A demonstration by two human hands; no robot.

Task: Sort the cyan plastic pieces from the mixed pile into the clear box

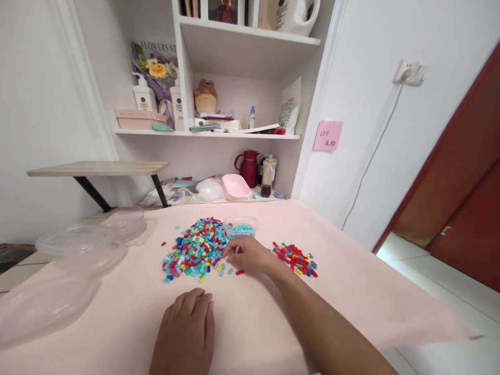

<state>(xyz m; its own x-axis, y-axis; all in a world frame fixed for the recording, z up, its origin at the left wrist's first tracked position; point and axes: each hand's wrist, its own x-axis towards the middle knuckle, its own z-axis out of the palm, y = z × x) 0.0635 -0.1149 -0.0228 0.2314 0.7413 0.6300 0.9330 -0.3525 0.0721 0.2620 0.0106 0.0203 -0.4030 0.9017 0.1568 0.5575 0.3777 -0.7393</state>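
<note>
A large heap of small colourful plastic building bricks (pixel 197 245) lies on the pink-covered table (pixel 250 323). My right hand (pixel 246 252) is at the heap's right edge, thumb and fingers pinched together; whatever is between the fingertips is too small to make out. Just behind that hand stands a clear plastic box (pixel 241 225) with light blue bricks in it. A smaller, mostly red pile of bricks (pixel 295 259) lies right of my wrist. In front of the heap, my left hand (pixel 189 317) rests flat on the table, fingers stretched out and holding nothing.
Clear plastic containers (pixel 74 245) stand along the table's left side. A wooden riser (pixel 99 167) on black legs is at the back left. Behind the table, a pink tray (pixel 236 187), a red jug (pixel 249 169) and a bottle (pixel 267 178) stand below the shelves.
</note>
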